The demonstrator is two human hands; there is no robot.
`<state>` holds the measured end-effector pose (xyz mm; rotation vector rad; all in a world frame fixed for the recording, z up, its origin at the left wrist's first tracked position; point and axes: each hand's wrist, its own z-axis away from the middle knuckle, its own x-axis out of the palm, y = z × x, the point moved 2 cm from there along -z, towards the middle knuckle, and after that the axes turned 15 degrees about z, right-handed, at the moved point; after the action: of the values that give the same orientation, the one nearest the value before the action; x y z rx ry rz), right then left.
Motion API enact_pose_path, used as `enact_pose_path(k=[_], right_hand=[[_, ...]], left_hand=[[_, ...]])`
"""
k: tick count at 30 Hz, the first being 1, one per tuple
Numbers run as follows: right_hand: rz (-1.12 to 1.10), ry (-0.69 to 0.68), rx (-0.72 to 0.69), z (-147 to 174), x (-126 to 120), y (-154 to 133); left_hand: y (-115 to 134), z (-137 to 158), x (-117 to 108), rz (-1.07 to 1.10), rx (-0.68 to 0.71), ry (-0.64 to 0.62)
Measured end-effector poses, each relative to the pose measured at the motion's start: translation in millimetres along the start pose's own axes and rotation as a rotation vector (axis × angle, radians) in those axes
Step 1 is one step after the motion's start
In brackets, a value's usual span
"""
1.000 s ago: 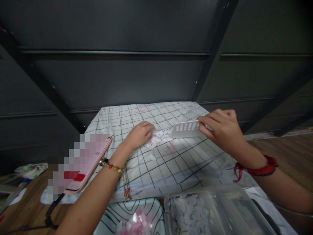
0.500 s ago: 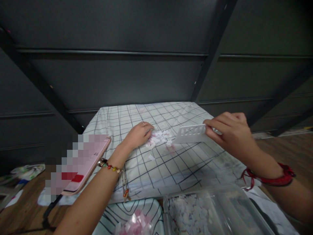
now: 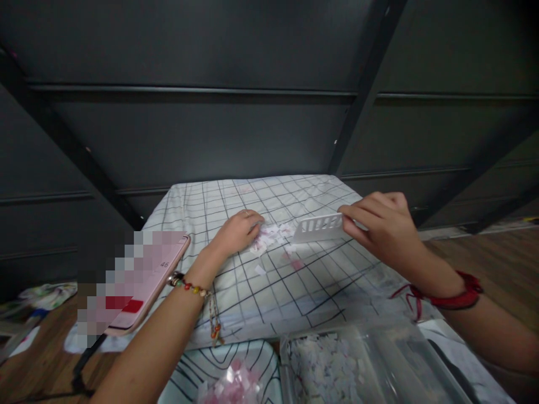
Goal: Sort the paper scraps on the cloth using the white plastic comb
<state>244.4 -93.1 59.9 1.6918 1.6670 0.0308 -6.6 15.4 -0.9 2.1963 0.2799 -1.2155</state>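
Observation:
My right hand (image 3: 377, 224) pinches the upper right corner of a white plastic card (image 3: 320, 231) with a row of slots along its top. The card stands on edge, tilted, with its lower edge at the checked cloth. Touching its left end is a small heap of white and pink paper scraps (image 3: 269, 235). My left hand (image 3: 241, 231) rests at the heap's left side, fingers curled in. A greyish sliver shows between thumb and forefinger; what it is I cannot make out. One loose scrap (image 3: 260, 270) and a pink patch (image 3: 297, 264) lie nearer me.
The checked cloth (image 3: 236, 297) covers a low table against dark panels (image 3: 210, 134). In front stand a striped tray (image 3: 272, 359) holding a clear bag of pink pieces (image 3: 236, 384) and a clear plastic box (image 3: 391, 359) with paper bits. A phone (image 3: 158, 280) is at left.
My right hand has moved left with the slotted card, bringing the card's left end against the scraps. The pink patch shows more openly. My left hand has stayed in place.

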Motion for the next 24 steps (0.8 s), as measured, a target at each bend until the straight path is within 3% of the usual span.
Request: enact_pose_path(k=[7, 13, 18, 24], right_hand=[[-0.067, 0.022, 0.003, -0.5, -3.5, 5.8], [-0.091, 0.04, -0.033, -3.2, 1.5, -6.6], [-0.012, 0.107, 0.049, -8.9, 6.7, -3.1], [-0.01, 0.011, 0.026, 2.1, 6.9, 10.0]], left_hand=[[-2.5, 0.5, 1.5, 0.011, 0.013, -0.001], [0.4, 1.7, 0.9, 0.015, 0.012, -0.017], [1.7, 3.3, -0.6, 0.012, -0.004, -0.015], [1.3, 2.3, 1.0, 0.007, 0.004, -0.013]])
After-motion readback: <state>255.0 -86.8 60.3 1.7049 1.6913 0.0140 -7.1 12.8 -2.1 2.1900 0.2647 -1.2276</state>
